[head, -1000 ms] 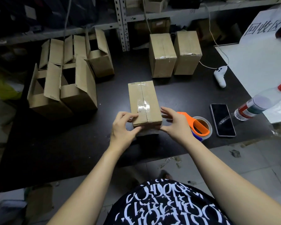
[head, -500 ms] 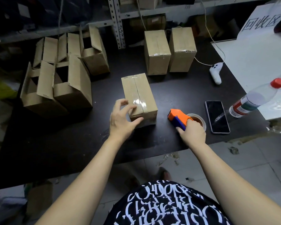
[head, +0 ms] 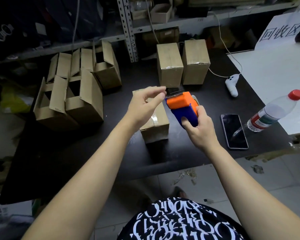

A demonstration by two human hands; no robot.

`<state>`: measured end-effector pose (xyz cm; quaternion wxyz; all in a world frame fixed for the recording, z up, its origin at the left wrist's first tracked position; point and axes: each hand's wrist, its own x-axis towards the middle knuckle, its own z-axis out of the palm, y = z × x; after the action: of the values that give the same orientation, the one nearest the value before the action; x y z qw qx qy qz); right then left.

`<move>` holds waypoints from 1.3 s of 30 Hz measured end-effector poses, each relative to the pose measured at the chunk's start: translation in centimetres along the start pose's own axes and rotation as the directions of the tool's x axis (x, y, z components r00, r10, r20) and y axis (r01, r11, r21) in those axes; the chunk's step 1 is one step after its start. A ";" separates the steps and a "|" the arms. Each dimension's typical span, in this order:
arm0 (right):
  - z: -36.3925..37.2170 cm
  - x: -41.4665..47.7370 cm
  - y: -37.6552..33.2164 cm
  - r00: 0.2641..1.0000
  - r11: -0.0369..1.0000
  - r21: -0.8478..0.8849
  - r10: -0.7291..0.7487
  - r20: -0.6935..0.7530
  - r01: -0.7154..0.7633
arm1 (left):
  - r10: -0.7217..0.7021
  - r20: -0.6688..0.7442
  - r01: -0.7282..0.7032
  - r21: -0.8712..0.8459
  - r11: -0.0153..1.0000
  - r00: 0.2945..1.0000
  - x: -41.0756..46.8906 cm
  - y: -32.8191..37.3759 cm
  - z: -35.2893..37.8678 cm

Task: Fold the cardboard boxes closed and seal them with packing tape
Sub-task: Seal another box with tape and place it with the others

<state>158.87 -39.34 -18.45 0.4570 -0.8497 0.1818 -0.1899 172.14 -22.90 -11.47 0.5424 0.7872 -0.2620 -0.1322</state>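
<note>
A closed cardboard box (head: 156,125) with clear tape along its top seam lies on the black table (head: 76,153), partly hidden by my hands. My right hand (head: 199,129) grips the orange and blue tape dispenser (head: 182,106) and holds it in the air above the box. My left hand (head: 145,104) hovers at the dispenser's toothed front edge, thumb and fingers brought close together there; whether they pinch the tape end is not visible.
Several open boxes (head: 73,94) with raised flaps stand at the left. Two sealed boxes (head: 182,63) stand upright at the back. A phone (head: 234,130), a plastic bottle (head: 274,113), a white controller (head: 232,85) on a cable and a white board (head: 275,70) lie at the right.
My right hand picked the tape dispenser up off the table and raised it over the box. My left hand left the box and rose to the dispenser's front edge.
</note>
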 end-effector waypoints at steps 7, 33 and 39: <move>-0.5 -0.1 -0.7 0.996 0.991 0.099 -0.087 -0.008 0.087 | -0.056 0.312 0.111 -0.160 0.981 0.948 2.2 2.7 -1.6; -0.8 -2.7 6.4 0.990 0.998 -0.054 0.050 0.131 -0.043 | 0.272 -0.167 -0.251 0.137 0.958 0.948 1.2 5.4 -0.5; -0.7 -2.9 6.6 0.987 0.995 -0.019 0.099 0.129 -0.097 | 0.319 -0.161 -0.291 0.174 0.941 0.934 0.6 5.3 0.0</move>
<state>155.12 -41.84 -24.16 0.4711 -0.8533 0.1943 -0.1104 171.27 -24.66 -6.55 0.5188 0.7837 -0.3382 0.0478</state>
